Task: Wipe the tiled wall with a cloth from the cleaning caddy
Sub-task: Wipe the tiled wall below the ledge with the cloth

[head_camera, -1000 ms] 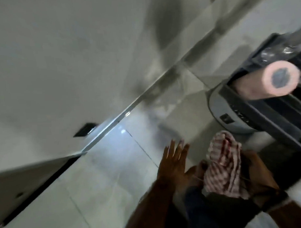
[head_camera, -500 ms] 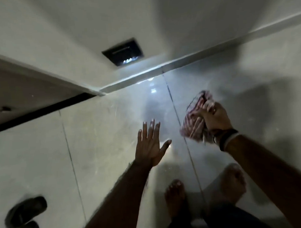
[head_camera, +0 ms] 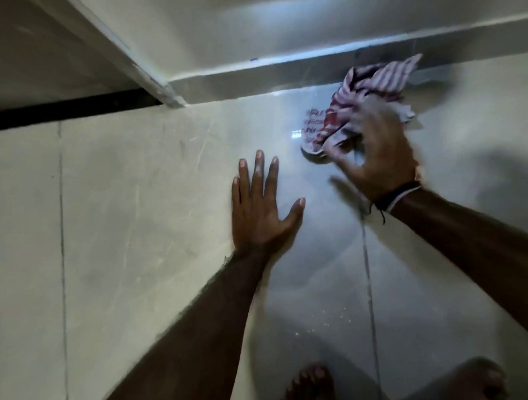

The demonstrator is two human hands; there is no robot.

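A red-and-white striped cloth (head_camera: pixel 369 88) is bunched under my right hand (head_camera: pixel 375 154), which grips it and presses it onto the glossy pale tiles (head_camera: pixel 137 204). The hand is blurred with motion. The cloth's far end reaches a raised pale strip (head_camera: pixel 252 77) along the top of the tiles. My left hand (head_camera: pixel 260 212) lies flat on the tiles to the left of the cloth, fingers spread, holding nothing. A dark band circles my right wrist. The cleaning caddy is out of view.
My two bare feet (head_camera: pixel 311 386) (head_camera: pixel 472 381) show at the bottom edge. A pale frame post (head_camera: pixel 126 52) runs diagonally at upper left, with a dark gap (head_camera: pixel 59 112) beneath it. Thin grout lines cross the tiles; small white specks lie near the middle bottom.
My right hand has swept the cloth up and to the right, toward the raised strip. My left hand has come down flat on the tiles. The dark vent and the slippers have left the view.
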